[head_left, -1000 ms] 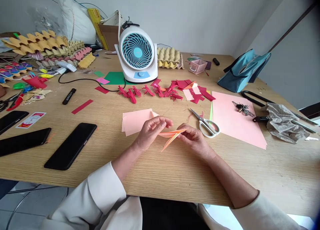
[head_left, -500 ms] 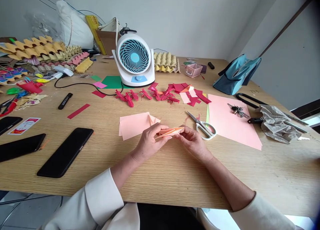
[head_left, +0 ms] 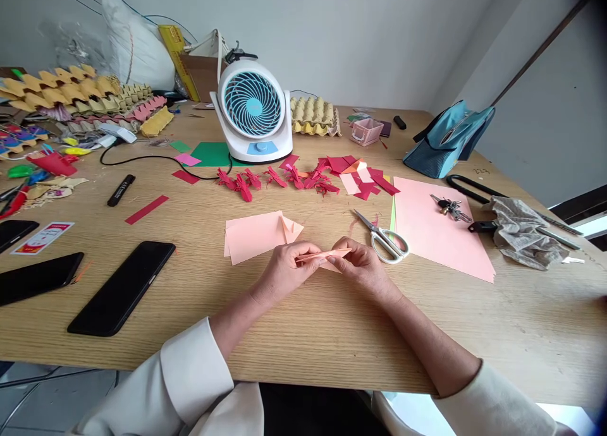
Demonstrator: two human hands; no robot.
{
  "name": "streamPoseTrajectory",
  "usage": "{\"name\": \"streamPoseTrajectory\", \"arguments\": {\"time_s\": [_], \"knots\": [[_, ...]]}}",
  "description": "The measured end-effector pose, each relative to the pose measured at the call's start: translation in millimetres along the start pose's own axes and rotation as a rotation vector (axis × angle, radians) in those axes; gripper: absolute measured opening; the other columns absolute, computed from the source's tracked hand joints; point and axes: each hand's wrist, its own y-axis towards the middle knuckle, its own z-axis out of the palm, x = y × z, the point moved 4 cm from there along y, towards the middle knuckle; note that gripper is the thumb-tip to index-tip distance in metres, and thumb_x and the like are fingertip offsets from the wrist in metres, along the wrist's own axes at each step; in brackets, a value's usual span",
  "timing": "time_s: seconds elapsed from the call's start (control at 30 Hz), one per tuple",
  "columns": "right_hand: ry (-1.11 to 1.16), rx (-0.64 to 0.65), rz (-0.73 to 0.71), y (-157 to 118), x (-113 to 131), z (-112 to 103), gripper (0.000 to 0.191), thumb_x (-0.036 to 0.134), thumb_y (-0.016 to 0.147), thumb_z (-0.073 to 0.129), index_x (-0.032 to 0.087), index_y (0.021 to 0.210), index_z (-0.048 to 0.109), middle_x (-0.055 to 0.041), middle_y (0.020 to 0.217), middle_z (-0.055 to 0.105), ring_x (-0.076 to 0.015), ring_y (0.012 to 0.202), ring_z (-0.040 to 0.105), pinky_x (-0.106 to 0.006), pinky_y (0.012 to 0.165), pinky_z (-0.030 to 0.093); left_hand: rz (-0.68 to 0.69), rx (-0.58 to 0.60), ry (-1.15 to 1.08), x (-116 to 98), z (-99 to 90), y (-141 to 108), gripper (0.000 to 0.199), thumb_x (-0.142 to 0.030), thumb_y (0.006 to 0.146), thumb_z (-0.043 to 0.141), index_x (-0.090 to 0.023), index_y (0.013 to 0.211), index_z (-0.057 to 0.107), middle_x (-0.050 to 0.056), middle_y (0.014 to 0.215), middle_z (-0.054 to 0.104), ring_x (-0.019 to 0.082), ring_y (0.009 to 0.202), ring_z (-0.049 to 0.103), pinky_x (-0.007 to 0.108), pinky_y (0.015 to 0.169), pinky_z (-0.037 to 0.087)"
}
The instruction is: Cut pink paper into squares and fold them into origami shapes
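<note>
Between both hands is a small folded piece of peach paper (head_left: 324, 255), held just above the table. My left hand (head_left: 288, 266) pinches its left end, thumb below and fingers behind. At the other end, my right hand (head_left: 363, 265) grips the paper between thumb and fingers. Some of the folds are hidden by the fingers. Behind my left hand lie flat peach sheets (head_left: 253, 234) with a small folded peach piece (head_left: 290, 227) on their right end. White-handled scissors (head_left: 389, 243) rest just beyond my right hand.
Red folded paper figures (head_left: 244, 186) and red scraps (head_left: 365, 180) lie before a white fan (head_left: 256, 117). To the right are large pink sheets (head_left: 439, 234) with keys (head_left: 450, 208) on them and a blue bag (head_left: 448, 139). Phones (head_left: 123, 287) lie at left.
The folded paper has been turned and pressed flatter, so its open folds show less. My right hand has shifted slightly left, and its fingers have closed further over the paper.
</note>
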Motion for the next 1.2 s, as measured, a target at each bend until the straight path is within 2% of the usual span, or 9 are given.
{"name": "streamPoseTrajectory", "arguments": {"time_s": [0.13, 0.27, 0.47, 0.63, 0.8, 1.03, 1.2], "knots": [[0.052, -0.038, 0.052, 1, 0, 0, 0.034, 0.05, 0.079, 0.068, 0.018, 0.075, 0.055, 0.0032, 0.064, 0.048, -0.0103, 0.058, 0.041, -0.024, 0.054, 0.031, -0.057, -0.002, -0.027, 5, -0.2, 1, 0.023, -0.03, 0.086, 0.06, -0.013, 0.073, 0.066, -0.005, 0.057, 0.049, 0.006, 0.053, 0.038, 0.017, 0.049, 0.03], [0.035, -0.026, 0.092, 1, 4, 3, 0.038, 0.053, 0.076, 0.07, 0.018, 0.077, 0.056, 0.0022, 0.065, 0.051, -0.0107, 0.059, 0.041, -0.025, 0.054, 0.031, -0.065, 0.038, -0.036, 6, 2.4, 1, 0.023, -0.031, 0.086, 0.059, -0.013, 0.073, 0.068, -0.005, 0.057, 0.048, 0.006, 0.053, 0.038, 0.018, 0.048, 0.029], [0.016, -0.027, 0.113, 0, 2, 4, 0.041, 0.056, 0.076, 0.068, 0.019, 0.069, 0.051, 0.0064, 0.056, 0.037, -0.0083, 0.051, 0.029, -0.024, 0.049, 0.022, -0.072, 0.057, -0.036, 6, 5.5, 1, 0.026, -0.032, 0.086, 0.059, -0.013, 0.07, 0.065, -0.005, 0.056, 0.047, 0.006, 0.053, 0.037, 0.018, 0.048, 0.028], [-0.031, -0.018, 0.113, 0, -3, -1, 0.04, 0.056, 0.082, 0.062, 0.018, 0.071, 0.055, 0.0031, 0.061, 0.044, -0.0103, 0.055, 0.036, -0.025, 0.05, 0.027, -0.101, 0.055, -0.028, 10, 4.3, 2, 0.028, -0.033, 0.086, 0.059, -0.014, 0.065, 0.061, -0.006, 0.055, 0.045, 0.006, 0.053, 0.037, 0.018, 0.049, 0.03], [-0.101, -0.029, 0.058, 1, 1, -7, 0.045, 0.053, 0.09, 0.05, 0.017, 0.064, 0.053, 0.0002, 0.067, 0.048, -0.0117, 0.06, 0.042, -0.026, 0.056, 0.033, -0.168, 0.073, -0.074, 16, 1.8, 5, 0.023, -0.031, 0.085, 0.058, -0.015, 0.07, 0.066, -0.005, 0.052, 0.05, 0.007, 0.05, 0.042, 0.018, 0.05, 0.034], [-0.078, -0.1, 0.055, 3, 2, -10, 0.041, 0.053, 0.086, 0.057, 0.017, 0.067, 0.057, -0.0004, 0.064, 0.052, -0.0128, 0.06, 0.046, -0.026, 0.055, 0.036, -0.233, 0.087, -0.136, 24, -1.5, 8, 0.024, -0.033, 0.084, 0.056, -0.015, 0.072, 0.067, 0.001, 0.063, 0.067, 0.009, 0.052, 0.052, 0.019, 0.053, 0.04], [-0.028, -0.07, 0.089, 3, -3, -8, 0.035, 0.052, 0.081, 0.064, 0.018, 0.074, 0.06, 0.0006, 0.064, 0.054, -0.0123, 0.058, 0.046, -0.026, 0.054, 0.036, -0.2, 0.102, -0.115, 26, 0.2, 8, 0.024, -0.032, 0.084, 0.055, -0.014, 0.072, 0.065, 0.001, 0.065, 0.067, 0.01, 0.054, 0.052, 0.02, 0.054, 0.04]]}}
